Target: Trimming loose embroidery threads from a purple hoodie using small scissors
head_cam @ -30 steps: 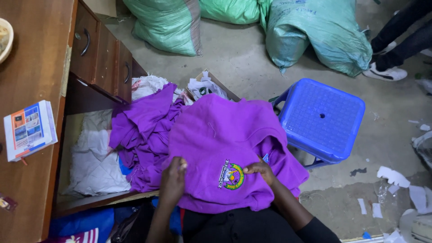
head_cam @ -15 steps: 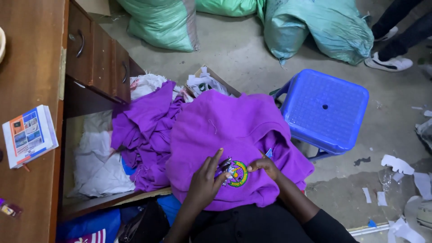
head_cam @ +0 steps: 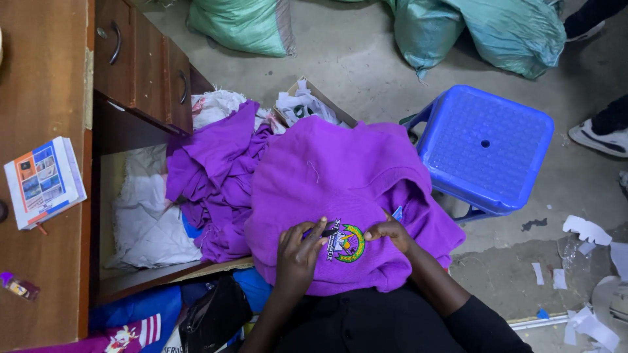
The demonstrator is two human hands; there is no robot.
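A purple sweater [head_cam: 333,173] lies spread over my lap, with a round yellow and green embroidered badge [head_cam: 347,243] facing up. My left hand [head_cam: 299,252] rests on the sweater just left of the badge and holds a small dark tool against the badge's edge. My right hand [head_cam: 390,232] pinches the fabric at the badge's right side. More purple garments [head_cam: 212,173] are heaped to the left, next to the sweater.
A wooden desk [head_cam: 46,91] with drawers stands at left, a booklet [head_cam: 44,182] on top. White cloth [head_cam: 150,222] fills an open box below. A blue plastic stool [head_cam: 487,147] is at right, green sacks [head_cam: 477,29] behind, a person's shoe [head_cam: 598,138] beyond.
My left hand has slid right to the badge's left edge and now presses a small dark tool there. My right hand stays pinching the fabric by the badge.
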